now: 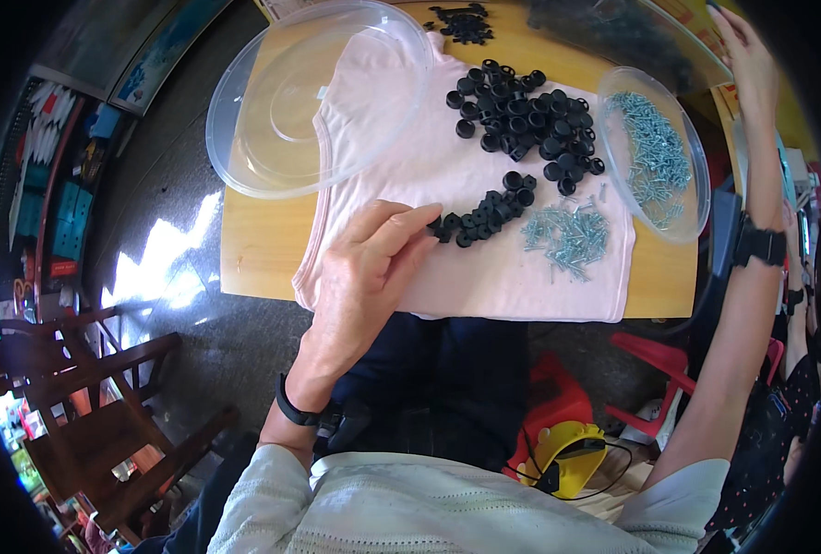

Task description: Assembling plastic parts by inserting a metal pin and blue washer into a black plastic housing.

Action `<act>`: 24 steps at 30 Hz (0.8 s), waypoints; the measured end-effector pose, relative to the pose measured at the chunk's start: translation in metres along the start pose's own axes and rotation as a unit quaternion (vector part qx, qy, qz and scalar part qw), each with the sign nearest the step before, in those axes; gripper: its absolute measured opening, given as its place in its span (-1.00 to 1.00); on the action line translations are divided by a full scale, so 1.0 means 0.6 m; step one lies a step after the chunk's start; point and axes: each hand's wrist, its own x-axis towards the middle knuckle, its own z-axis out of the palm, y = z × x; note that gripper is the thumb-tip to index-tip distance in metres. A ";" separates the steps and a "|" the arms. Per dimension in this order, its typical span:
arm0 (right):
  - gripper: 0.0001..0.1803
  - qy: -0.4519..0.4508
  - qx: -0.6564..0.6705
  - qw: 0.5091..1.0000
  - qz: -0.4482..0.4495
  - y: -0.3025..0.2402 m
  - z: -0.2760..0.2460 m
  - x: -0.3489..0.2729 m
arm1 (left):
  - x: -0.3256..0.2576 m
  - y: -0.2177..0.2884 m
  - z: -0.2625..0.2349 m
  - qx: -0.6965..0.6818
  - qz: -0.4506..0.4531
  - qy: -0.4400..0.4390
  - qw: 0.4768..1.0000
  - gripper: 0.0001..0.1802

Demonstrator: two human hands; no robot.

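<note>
at left hand (366,268) fingertips: row of black caps (486,214), touching, fingers loose, ungripped.

The person wears a light knitted top, off-white with a fine ribbed pattern, and its short sleeves end well above the elbows, far back from the fingers. Both forearms are bare. Behind the left hand (359,277), at the wrist, sits a thin black band, and a small black device hangs from it on the inner side. Behind the right hand (747,55), also at the wrist, there is a wider black strap with a thick black block on it. The legs are covered by dark navy trousers.
</note>
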 end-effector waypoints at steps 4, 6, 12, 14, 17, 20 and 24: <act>-0.55 -0.041 0.102 0.990 0.092 -0.043 -0.005 -0.024 | 0.004 0.001 -0.001 0.042 0.024 -0.004 0.999 -0.74; -0.54 -0.039 0.085 0.992 0.083 -0.037 -0.026 -0.050 | 0.007 -0.001 0.001 0.038 0.031 -0.011 0.999 -0.75; -0.70 -0.181 0.196 0.952 0.148 -0.211 -0.094 -0.230 | -0.001 -0.004 -0.012 0.033 -0.004 -0.011 0.999 -0.80; -0.77 -0.199 0.267 0.925 0.184 -0.266 -0.114 -0.302 | 0.005 -0.004 -0.002 0.018 -0.009 -0.015 1.000 -0.80; -0.79 -0.288 0.360 0.863 0.209 -0.310 -0.113 -0.389 | -0.006 -0.002 -0.008 -0.062 -0.001 0.012 0.998 -0.78; -0.77 -0.302 0.521 0.698 0.387 -0.353 -0.114 -0.429 | -0.029 0.006 -0.007 -0.147 0.078 -0.003 0.986 -0.70; -0.76 -0.261 0.644 0.573 0.435 -0.350 -0.131 -0.465 | -0.060 0.025 0.016 -0.246 0.106 -0.061 0.961 -0.72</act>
